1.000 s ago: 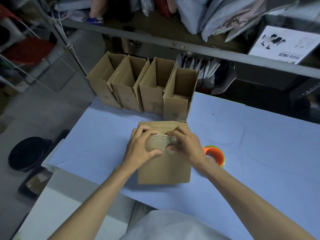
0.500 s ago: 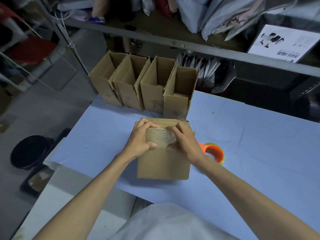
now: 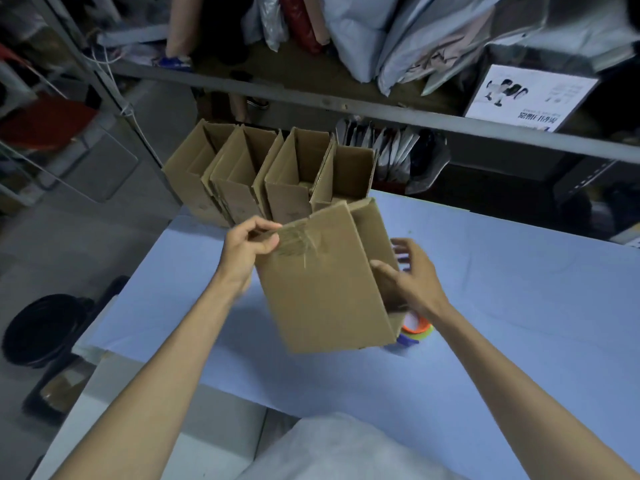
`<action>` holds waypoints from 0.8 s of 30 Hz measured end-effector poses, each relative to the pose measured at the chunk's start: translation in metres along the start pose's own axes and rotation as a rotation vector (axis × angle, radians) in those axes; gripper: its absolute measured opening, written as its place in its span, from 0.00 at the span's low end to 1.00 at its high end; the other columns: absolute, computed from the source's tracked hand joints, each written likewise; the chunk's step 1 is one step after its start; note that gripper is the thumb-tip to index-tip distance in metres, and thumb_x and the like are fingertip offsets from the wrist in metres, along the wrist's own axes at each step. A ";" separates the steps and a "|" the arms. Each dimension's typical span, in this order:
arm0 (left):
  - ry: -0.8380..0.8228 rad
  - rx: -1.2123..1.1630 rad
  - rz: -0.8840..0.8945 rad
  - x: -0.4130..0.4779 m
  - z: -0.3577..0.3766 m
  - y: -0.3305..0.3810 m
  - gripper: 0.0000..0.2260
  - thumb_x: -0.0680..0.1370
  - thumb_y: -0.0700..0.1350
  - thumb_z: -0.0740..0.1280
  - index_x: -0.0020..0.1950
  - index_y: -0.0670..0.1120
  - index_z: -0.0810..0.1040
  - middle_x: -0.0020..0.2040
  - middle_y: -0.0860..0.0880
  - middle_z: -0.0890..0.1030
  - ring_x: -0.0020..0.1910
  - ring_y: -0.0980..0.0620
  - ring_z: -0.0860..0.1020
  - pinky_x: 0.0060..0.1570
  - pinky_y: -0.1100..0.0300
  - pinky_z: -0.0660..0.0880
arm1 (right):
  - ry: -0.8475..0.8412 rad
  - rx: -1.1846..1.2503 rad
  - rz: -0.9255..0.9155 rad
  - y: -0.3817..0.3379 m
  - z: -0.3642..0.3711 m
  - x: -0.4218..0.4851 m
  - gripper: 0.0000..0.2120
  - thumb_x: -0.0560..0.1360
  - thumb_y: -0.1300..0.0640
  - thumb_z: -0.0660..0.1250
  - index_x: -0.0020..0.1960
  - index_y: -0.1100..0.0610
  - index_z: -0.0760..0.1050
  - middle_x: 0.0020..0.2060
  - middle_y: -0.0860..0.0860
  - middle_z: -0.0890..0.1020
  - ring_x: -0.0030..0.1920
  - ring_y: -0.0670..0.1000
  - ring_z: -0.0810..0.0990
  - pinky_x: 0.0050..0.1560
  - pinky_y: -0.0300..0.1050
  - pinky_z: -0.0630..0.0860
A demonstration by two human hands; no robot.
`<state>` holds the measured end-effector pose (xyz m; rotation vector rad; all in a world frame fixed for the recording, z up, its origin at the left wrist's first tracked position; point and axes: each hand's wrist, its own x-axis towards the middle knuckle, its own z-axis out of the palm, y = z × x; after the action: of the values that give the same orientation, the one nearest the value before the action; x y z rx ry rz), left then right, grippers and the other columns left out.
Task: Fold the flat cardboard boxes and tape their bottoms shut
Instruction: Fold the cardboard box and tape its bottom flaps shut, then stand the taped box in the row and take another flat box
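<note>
Head view: box is sitting tilted over the blue table, long axis running from near-right up to far-left, taped end pointing far-left toward the row of four folded boxes. Clear tape is wrinkling across that far end. Broad face is facing the camera, a narrower side face showing on its right.

Left hand is pinching the box's far-left corner, thumb on the taped face, fingers curled over the edge. Right hand is spread wide at the box's right side, thumb lying against the side face; cannot tell whether the fingers are touching it, they're blurred.

Near-right corner of the box is covering part of the orange tape roll, which is lying flat on the table just right of it. Far edge of the box is overlapping the rightmost box of the row in the frame; cannot tell if they're touching.

Open room: table is bare right of the box and toward the near edge. Left of the box the table edge is close, grey floor beyond it with a black tub.

Row is standing at the table's far-left corner, openings up. Behind it a metal shelf rail is crossing the room, bags piled above. Lighting is dim.
</note>
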<state>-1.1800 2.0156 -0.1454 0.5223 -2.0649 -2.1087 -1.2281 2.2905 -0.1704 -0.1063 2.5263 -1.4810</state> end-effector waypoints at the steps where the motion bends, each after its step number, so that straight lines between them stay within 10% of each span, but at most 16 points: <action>1: -0.043 -0.030 0.010 0.003 0.008 0.008 0.15 0.72 0.31 0.68 0.36 0.52 0.83 0.39 0.52 0.81 0.45 0.51 0.76 0.51 0.57 0.72 | -0.125 0.087 0.057 0.001 -0.008 -0.001 0.15 0.72 0.51 0.73 0.56 0.55 0.77 0.50 0.46 0.82 0.51 0.47 0.80 0.51 0.45 0.75; 9: -0.004 0.206 0.091 0.010 0.138 0.025 0.18 0.75 0.38 0.70 0.62 0.50 0.74 0.59 0.49 0.70 0.60 0.52 0.72 0.63 0.58 0.70 | 0.081 0.147 0.137 0.005 -0.089 -0.026 0.05 0.74 0.65 0.67 0.45 0.57 0.78 0.38 0.50 0.83 0.39 0.49 0.81 0.36 0.43 0.76; 14: -0.376 0.246 -0.157 -0.025 0.220 0.031 0.34 0.65 0.67 0.71 0.66 0.55 0.70 0.63 0.52 0.71 0.62 0.53 0.73 0.65 0.53 0.70 | 0.242 0.011 0.258 0.018 -0.134 -0.022 0.05 0.72 0.66 0.64 0.45 0.58 0.76 0.42 0.55 0.83 0.43 0.54 0.81 0.39 0.50 0.79; 17: -0.466 0.557 -0.180 -0.019 0.252 0.030 0.40 0.67 0.61 0.70 0.75 0.50 0.60 0.67 0.48 0.65 0.68 0.48 0.67 0.64 0.55 0.66 | 0.263 -0.033 0.310 0.021 -0.149 -0.009 0.08 0.72 0.65 0.62 0.47 0.56 0.76 0.43 0.52 0.81 0.44 0.52 0.79 0.41 0.50 0.79; 24: -0.446 0.627 -0.132 0.019 0.305 0.025 0.19 0.74 0.48 0.64 0.64 0.47 0.70 0.59 0.45 0.72 0.60 0.45 0.72 0.59 0.52 0.71 | 0.316 -0.064 0.366 0.046 -0.177 0.033 0.10 0.72 0.63 0.61 0.48 0.53 0.77 0.42 0.51 0.81 0.44 0.54 0.80 0.42 0.58 0.81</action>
<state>-1.3059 2.2947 -0.1253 0.2645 -3.0455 -1.7153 -1.2965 2.4587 -0.1320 0.5928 2.6392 -1.3547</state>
